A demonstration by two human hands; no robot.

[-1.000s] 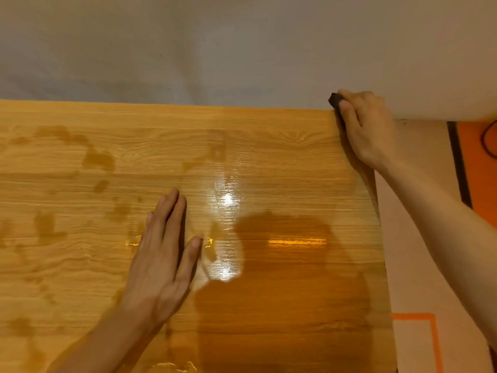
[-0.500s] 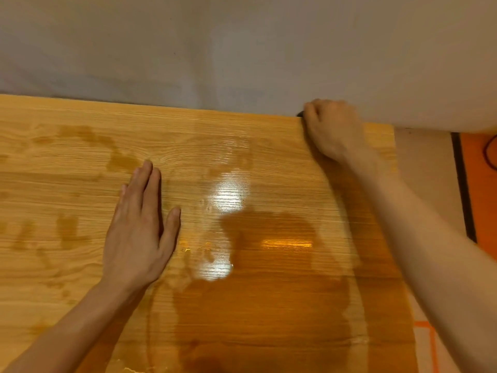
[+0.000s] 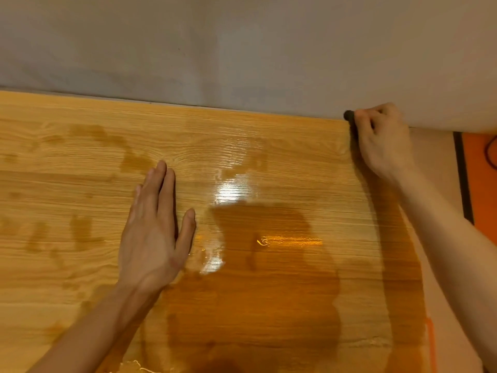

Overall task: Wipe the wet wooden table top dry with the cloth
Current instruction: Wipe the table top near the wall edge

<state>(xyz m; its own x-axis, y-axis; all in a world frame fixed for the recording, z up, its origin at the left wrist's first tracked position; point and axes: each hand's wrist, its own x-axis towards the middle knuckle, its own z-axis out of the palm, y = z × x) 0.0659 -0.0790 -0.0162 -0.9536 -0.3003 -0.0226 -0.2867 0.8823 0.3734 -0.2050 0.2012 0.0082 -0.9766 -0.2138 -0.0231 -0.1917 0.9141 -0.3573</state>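
A: Cloth (image 3: 349,115): only a dark nub of it shows, at the far right corner of the wooden desk (image 3: 80,265), bunched inside the right hand (image 3: 382,141), whose fingers (image 3: 363,122) are curled tight around it.

B: And the left hand (image 3: 153,238)?

A: Flat on the desk near the middle, fingers together and straight, gripping nothing, just bracing.

B: Where is the water?

A: A glossy film spreads from the centre toward the near right edge, with darker damp patches on the left.

B: So how should the wipe go?

A: I would open the cloth out for more contact, press evenly, and draw overlapping strokes from the far corner toward the near edge, lifting the left hand clear before that patch.
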